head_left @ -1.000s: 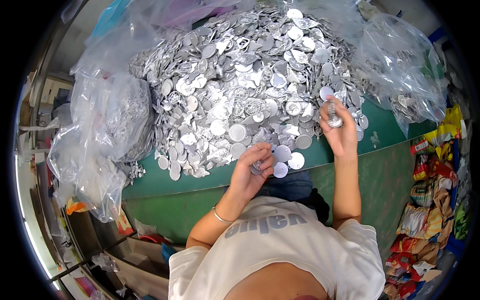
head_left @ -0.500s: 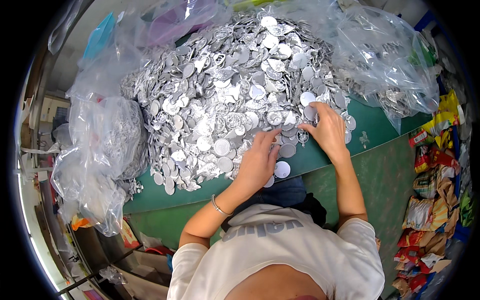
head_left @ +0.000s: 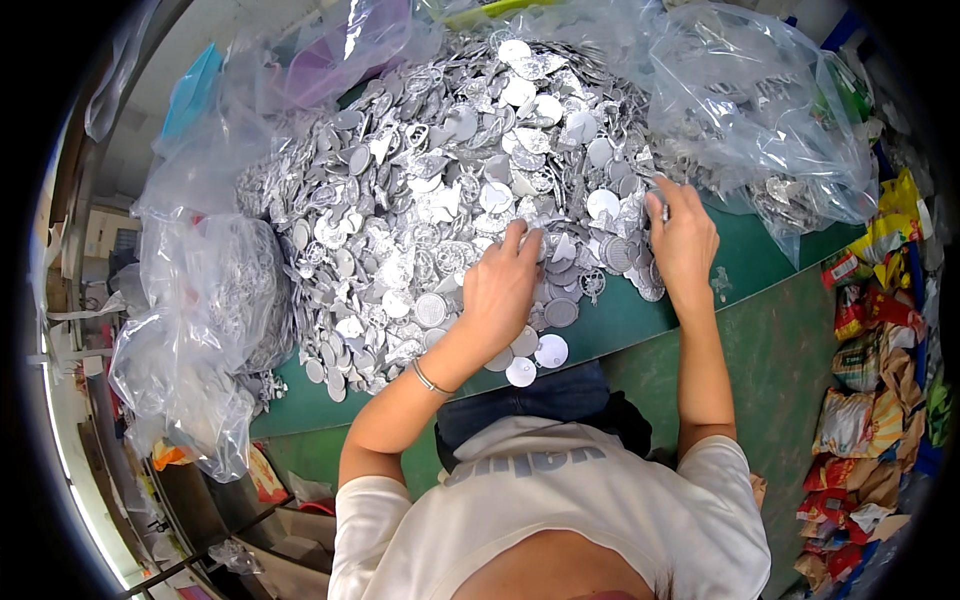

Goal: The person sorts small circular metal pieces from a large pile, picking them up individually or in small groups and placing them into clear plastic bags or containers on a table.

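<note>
A broad heap of flat silver metal pieces [head_left: 420, 190], many of them round discs and some openwork, covers the green table. Over its near side reaches my left hand [head_left: 503, 290], fingers extended and slightly apart, touching the pieces; their tips are partly lost among them. At the heap's right edge, my right hand [head_left: 685, 240] curves with thumb and fingers apart, against the outer pieces. Nothing held shows in either hand. Close to the table's front edge, below my left hand, lie a few loose discs, one a bright white disc [head_left: 551, 350].
Clear plastic bags of silver pieces flank the heap, one bag [head_left: 205, 290] at left and another bag [head_left: 770, 110] at far right. Behind are a purple tray [head_left: 345, 55] and a blue container [head_left: 192, 90]. Colourful packets [head_left: 850, 420] line the right side.
My right hand has moved right and slightly away from me, to the heap's edge. My left hand has shifted a little farther onto the heap. Another disc shows near the front edge.
</note>
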`<state>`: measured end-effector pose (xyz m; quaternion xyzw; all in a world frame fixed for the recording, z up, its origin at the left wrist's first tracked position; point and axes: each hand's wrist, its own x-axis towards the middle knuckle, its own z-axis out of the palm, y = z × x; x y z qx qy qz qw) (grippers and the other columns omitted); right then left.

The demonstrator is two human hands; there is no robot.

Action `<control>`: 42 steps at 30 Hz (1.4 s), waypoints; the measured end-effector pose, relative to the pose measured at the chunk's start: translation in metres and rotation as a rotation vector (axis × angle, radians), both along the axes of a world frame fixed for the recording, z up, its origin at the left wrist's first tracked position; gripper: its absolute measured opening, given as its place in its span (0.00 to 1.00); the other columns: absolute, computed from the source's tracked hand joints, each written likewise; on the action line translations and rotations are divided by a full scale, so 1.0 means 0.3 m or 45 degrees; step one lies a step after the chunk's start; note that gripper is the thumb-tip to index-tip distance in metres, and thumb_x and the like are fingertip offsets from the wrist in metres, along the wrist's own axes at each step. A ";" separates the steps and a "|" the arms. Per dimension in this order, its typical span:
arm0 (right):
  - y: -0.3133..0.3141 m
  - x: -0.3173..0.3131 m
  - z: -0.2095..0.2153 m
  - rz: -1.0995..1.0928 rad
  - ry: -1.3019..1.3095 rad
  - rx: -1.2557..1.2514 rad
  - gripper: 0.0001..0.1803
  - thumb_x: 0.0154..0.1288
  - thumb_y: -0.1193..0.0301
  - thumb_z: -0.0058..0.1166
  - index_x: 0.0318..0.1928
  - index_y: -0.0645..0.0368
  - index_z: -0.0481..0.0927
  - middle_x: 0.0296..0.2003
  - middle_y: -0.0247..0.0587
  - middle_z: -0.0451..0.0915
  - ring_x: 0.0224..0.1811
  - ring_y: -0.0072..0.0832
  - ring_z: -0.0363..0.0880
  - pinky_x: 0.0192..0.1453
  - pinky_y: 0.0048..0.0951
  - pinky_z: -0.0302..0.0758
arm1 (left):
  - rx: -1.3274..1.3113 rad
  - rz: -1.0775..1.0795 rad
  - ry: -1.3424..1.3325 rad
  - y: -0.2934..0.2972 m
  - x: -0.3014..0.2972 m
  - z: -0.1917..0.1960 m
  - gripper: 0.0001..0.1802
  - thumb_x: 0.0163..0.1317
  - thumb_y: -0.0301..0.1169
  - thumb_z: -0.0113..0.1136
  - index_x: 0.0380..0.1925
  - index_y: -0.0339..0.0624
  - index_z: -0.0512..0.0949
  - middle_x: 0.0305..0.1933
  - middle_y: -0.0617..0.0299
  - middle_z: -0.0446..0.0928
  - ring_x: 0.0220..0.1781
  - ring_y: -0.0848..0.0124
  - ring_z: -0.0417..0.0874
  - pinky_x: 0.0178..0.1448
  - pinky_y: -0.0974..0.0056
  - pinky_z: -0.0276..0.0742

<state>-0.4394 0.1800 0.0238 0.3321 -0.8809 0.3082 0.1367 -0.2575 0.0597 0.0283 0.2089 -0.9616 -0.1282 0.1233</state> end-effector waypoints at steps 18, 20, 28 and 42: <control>-0.029 -0.036 -0.025 0.691 -0.152 -0.514 0.13 0.42 0.76 0.66 0.29 0.59 0.75 0.23 0.40 0.72 0.24 0.35 0.71 0.29 0.32 0.67 | -0.134 0.003 0.470 -0.072 -0.041 -0.009 0.10 0.51 0.23 0.56 0.36 0.40 0.76 0.33 0.58 0.74 0.26 0.61 0.78 0.28 0.60 0.75; -0.005 -0.009 -0.032 0.754 0.140 -0.671 0.15 0.39 0.79 0.67 0.30 0.59 0.75 0.22 0.38 0.71 0.22 0.33 0.70 0.25 0.29 0.66 | 0.010 -0.005 0.675 -0.088 -0.047 -0.015 0.08 0.52 0.22 0.56 0.35 0.39 0.76 0.34 0.57 0.75 0.26 0.61 0.78 0.29 0.62 0.75; 0.069 0.056 -0.027 0.974 0.902 -0.705 0.22 0.32 0.74 0.72 0.32 0.56 0.76 0.26 0.30 0.70 0.20 0.23 0.65 0.17 0.21 0.59 | 2.316 0.140 0.831 -0.027 0.025 0.051 0.07 0.66 0.29 0.46 0.41 0.41 0.71 0.43 0.54 0.75 0.38 0.70 0.78 0.30 0.74 0.71; 0.040 0.101 -0.093 1.023 0.364 -0.049 0.07 0.44 0.70 0.60 0.26 0.53 0.76 0.23 0.31 0.70 0.24 0.29 0.71 0.22 0.28 0.66 | 2.933 0.150 0.707 -0.017 0.048 0.017 0.16 0.68 0.39 0.42 0.47 0.40 0.69 0.37 0.59 0.71 0.33 0.72 0.69 0.31 0.74 0.70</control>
